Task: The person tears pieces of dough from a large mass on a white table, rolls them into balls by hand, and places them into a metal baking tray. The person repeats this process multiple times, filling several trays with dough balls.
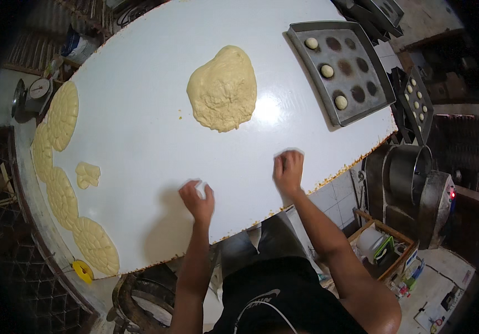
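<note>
My left hand (198, 201) hovers over the white table near its front edge, thumb and fingers apart, with nothing between them. To its right, my right hand (289, 170) rests on the tabletop with its fingers curled under. Whatever lies beneath those fingers, if anything, is hidden. Beyond both hands sits a big lump of pale dough (223, 89), rough along its near side. A dark metal baking tray (337, 114) stands at the right, with three round dough balls (327, 70) in a row along its left side.
Several scored, flattened dough rounds (61, 196) line the table's left edge, near a small dough scrap (87, 175). A dial scale (39, 89) stands beyond the far left corner. Past the table's right edge are a second tray of dough balls (416, 106) and a metal machine (406, 172).
</note>
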{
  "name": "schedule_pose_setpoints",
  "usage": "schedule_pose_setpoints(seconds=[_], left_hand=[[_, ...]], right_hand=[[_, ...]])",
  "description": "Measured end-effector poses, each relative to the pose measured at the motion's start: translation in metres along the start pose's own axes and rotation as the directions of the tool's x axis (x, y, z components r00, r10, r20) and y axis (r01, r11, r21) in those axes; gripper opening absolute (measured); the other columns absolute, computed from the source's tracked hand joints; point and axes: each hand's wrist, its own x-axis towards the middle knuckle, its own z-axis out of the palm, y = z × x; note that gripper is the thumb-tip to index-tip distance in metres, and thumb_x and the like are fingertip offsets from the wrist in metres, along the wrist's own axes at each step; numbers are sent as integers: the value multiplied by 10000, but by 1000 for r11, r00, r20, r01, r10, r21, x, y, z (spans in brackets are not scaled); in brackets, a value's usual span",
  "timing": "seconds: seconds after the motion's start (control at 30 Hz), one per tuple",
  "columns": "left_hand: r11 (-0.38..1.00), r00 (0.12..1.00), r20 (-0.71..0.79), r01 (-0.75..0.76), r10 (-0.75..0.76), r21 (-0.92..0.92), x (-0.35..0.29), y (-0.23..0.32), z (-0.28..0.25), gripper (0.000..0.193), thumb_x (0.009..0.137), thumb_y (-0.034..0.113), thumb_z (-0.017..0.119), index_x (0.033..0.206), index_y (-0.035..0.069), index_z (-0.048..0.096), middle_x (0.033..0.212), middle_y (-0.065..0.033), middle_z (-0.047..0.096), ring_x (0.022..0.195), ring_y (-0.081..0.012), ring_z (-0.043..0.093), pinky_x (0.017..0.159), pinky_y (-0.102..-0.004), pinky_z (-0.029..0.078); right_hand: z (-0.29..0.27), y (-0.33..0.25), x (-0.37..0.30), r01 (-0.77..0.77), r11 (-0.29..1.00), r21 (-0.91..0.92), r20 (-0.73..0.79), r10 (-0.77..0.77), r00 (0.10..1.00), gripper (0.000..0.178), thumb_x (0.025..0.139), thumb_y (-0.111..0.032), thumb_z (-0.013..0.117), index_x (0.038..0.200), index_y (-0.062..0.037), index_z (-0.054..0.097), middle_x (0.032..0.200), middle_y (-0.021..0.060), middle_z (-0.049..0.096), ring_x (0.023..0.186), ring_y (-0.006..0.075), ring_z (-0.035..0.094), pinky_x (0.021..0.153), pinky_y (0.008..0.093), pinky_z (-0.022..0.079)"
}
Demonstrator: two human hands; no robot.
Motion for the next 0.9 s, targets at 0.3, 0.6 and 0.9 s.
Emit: schedule_pose_setpoints(seconds=[0.3, 0.6, 0.9], left_hand=[[989, 981, -121, 150, -150, -6, 14, 9, 8, 135, 940, 72, 759, 1037, 38, 671, 1126, -180, 652, 1094, -384, 588, 954, -535, 507], [942, 930, -240, 313, -279, 118, 18, 24, 26, 266, 978, 193, 790, 1127, 10, 669, 1167, -178, 665, 1126, -390, 589, 959, -520, 492], [948, 946, -240, 262, -216, 180, 17, 47, 30, 313, 1005, 99, 756, 1286, -17, 680, 1338, -208, 684, 1217, -394, 653, 1021, -499, 543]], right_hand=[[2, 10, 26, 10, 998, 63, 38, -12, 999, 172, 936, -127, 810, 989, -57, 662, 1030, 145, 674, 1019, 376, 610, 927, 499, 470], [-8, 35, 43, 115, 985, 129, 233, -143, 962, 206, 884, -49, 832, 958, -68, 641, 1002, 118, 670, 978, 372, 629, 889, 499, 489], [-21, 27, 39, 137, 980, 143, 203, -164, 965, 202, 918, -55, 784, 1079, -81, 665, 1131, 148, 678, 1113, 384, 624, 960, 553, 489]])
